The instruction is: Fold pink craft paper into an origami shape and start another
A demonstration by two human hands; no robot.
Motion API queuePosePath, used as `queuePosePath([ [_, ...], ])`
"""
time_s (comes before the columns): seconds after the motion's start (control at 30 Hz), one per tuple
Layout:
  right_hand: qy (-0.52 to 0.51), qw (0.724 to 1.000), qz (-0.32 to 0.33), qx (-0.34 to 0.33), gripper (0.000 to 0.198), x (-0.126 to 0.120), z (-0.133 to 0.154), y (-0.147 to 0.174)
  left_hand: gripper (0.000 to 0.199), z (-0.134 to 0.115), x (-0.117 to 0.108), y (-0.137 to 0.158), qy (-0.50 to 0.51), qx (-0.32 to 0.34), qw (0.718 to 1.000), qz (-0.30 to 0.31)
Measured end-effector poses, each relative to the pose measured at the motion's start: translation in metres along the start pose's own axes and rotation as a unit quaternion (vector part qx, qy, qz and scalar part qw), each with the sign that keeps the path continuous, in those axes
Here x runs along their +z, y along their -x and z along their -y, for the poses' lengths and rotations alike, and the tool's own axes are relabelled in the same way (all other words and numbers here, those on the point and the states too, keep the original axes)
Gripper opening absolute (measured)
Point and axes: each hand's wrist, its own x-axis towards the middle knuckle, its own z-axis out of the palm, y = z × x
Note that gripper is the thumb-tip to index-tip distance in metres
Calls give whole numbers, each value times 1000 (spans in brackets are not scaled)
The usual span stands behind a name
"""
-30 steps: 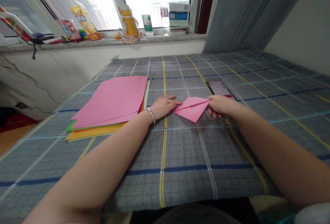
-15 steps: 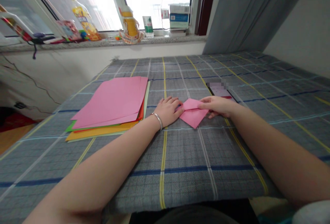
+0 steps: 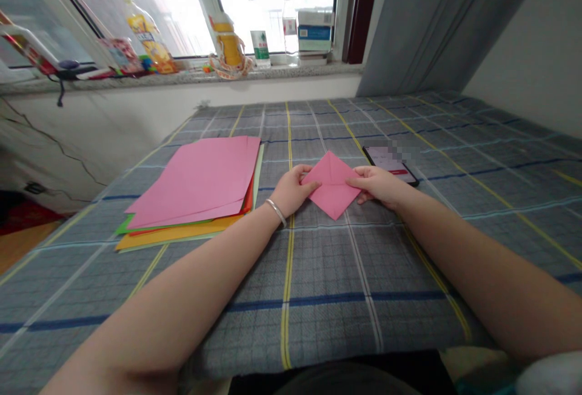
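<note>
A folded pink paper (image 3: 334, 192) is held between my two hands just above the checked cloth, its outline a diamond with crease lines across the middle. My left hand (image 3: 295, 187), with a silver bangle at the wrist, pinches the left corner, thumb on top. On the opposite corner, my right hand (image 3: 375, 185) grips with the thumb over the paper and the fingers beneath. Left of my left hand lies a stack of coloured paper (image 3: 200, 176), pink on top with green, orange and yellow edges showing below.
Behind my right hand lies a phone (image 3: 391, 164) with its screen lit. The checked cloth (image 3: 254, 334) covers the whole surface. On the windowsill (image 3: 182, 81) stand a juice bottle (image 3: 150, 37), a yellow flask (image 3: 230, 46), a clear bottle (image 3: 290, 28) and boxes (image 3: 314, 31).
The pink paper's upper flap has opened upward, so it now shows as a full diamond. My left hand has gone from lying spread to pinching the corner.
</note>
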Motion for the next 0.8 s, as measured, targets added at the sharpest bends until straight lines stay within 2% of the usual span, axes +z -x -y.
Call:
queuePosePath([
  [0.07, -8, 1000, -16, -17, 8, 1, 1, 0, 32, 2, 0, -2, 45, -8, 999, -10],
  [0.13, -15, 998, -47, -33, 11, 4, 4, 1, 35, 3, -1, -3, 51, 19, 998, -43],
  [0.23, -26, 993, -114, -36, 10, 10, 9, 3, 29, -1, -4, 0, -67, 122, 981, -133],
  [0.33, -46, 985, -162, -26, 7, 14, 13, 4, 20, -7, -4, 6, -229, 199, 935, -182],
  [0.4, -85, 983, -163, -19, 7, 16, 14, 4, 24, -11, -2, 11, -285, 227, 914, -175],
  [0.6, -208, 971, -117, 16, 17, 25, 18, 10, 46, -21, 1, 21, -366, 319, 871, -79],
  [0.7, -240, 968, -67, -3, 22, 30, 17, 14, 39, -22, 0, 21, -382, 352, 852, -60],
  [0.8, -265, 964, -37, -3, 20, 33, 13, 14, 31, -19, -1, 19, -374, 367, 850, -59],
])
